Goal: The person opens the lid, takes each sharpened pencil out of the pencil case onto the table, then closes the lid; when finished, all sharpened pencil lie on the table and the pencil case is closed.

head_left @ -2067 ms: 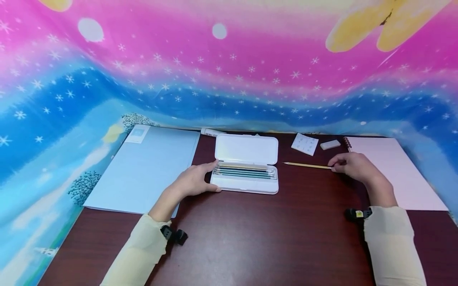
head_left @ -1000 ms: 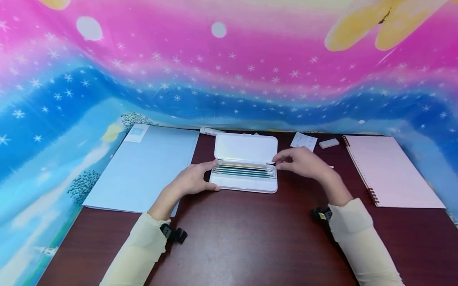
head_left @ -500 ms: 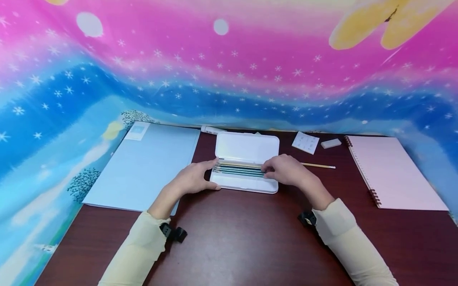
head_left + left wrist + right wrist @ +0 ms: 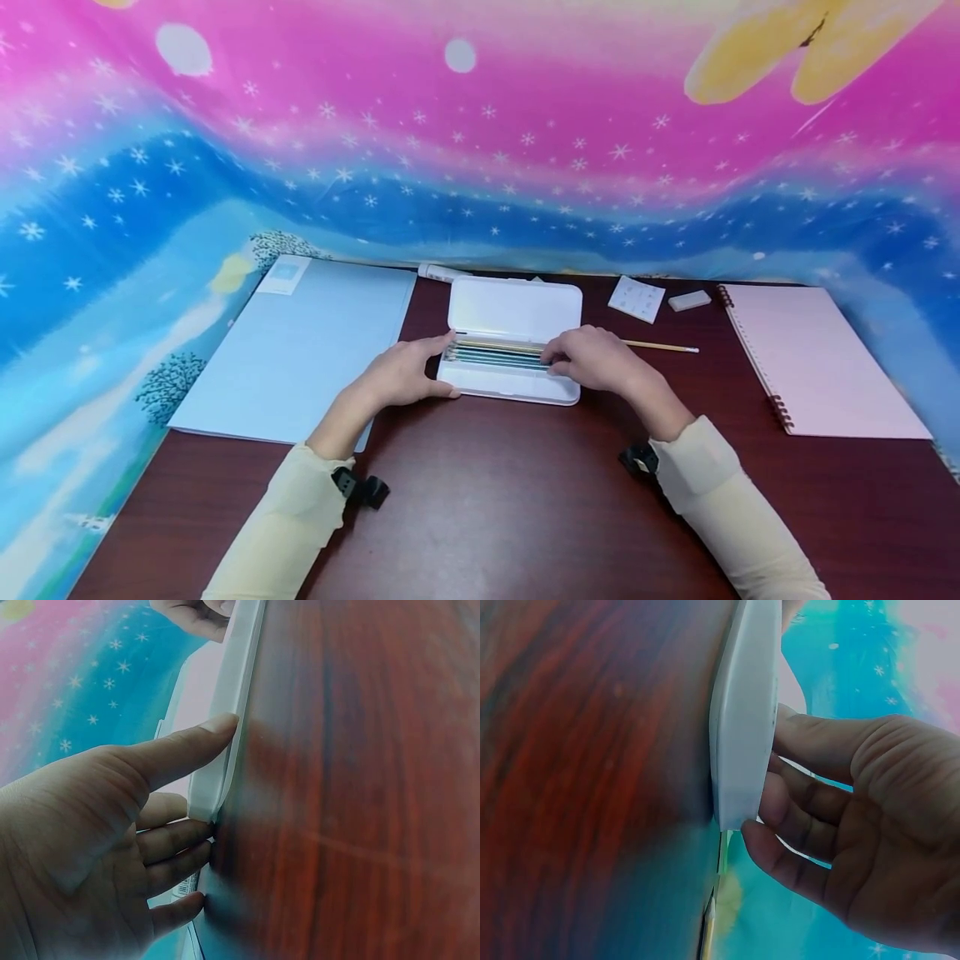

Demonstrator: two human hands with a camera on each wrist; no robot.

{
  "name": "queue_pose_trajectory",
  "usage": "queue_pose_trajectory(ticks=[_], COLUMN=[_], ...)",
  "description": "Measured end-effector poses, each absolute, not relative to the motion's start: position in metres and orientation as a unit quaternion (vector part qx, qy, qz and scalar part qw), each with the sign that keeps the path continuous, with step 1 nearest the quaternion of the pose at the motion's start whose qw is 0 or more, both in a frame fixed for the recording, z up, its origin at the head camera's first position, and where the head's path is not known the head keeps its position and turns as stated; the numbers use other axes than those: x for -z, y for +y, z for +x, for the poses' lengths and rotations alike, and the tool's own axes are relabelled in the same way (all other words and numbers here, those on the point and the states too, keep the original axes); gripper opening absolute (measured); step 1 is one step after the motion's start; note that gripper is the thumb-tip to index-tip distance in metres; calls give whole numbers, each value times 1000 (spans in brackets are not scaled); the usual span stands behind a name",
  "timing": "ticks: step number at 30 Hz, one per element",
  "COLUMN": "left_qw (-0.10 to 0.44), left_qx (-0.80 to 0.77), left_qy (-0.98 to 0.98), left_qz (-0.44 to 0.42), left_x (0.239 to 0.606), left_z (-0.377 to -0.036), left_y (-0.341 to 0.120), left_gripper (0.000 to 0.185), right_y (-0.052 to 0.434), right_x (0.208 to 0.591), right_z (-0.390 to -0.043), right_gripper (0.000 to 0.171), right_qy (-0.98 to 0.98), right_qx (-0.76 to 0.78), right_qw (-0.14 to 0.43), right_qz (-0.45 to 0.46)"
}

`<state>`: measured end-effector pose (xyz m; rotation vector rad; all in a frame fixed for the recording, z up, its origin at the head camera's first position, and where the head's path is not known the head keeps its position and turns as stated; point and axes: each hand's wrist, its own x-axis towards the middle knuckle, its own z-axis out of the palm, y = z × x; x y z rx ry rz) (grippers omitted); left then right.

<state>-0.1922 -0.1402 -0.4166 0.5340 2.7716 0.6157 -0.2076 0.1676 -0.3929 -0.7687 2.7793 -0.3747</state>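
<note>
Dark reddish wood-grain table [image 4: 510, 500] sits against a pink and blue starred backdrop [image 4: 480, 150]. At its centre lies a white plastic pencil case [image 4: 514, 310], smooth with rounded corners, its long axis running left to right and its lid folded flat toward the backdrop. Inside the tray, thin pencils [image 4: 495, 354] lie parallel to that axis, tips pointing left.

Left hand [image 4: 401, 379] braces the case's left end: thumb along the near edge, fingers loosely extended against the end wall, nothing enclosed. Right hand [image 4: 596, 360] rests over the right part of the tray with fingers bent down onto the pencils; whether it pinches one cannot be determined.

One yellow pencil [image 4: 660, 346] lies on the table just right of the case, also left to right. A pale blue folder [image 4: 300, 350] lies to the left, a pink spiral notebook [image 4: 817, 358] to the right, and a white eraser [image 4: 689, 301] beside a small card [image 4: 636, 299] toward the back.
</note>
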Motion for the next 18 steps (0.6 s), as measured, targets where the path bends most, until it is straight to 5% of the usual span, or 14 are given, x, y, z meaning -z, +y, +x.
queue_pose_trajectory(ticks=[18], left_qw=[126], left_qx=[-213], left_qy=[951], left_qz=[184], left_x=[418], left_z=[-193], left_y=[-141], left_gripper=[97], right_y=[211], right_x=[376], right_z=[-215], right_gripper=[11], right_qy=[953], right_qx=[188], right_qw=[48], right_qz=[-235])
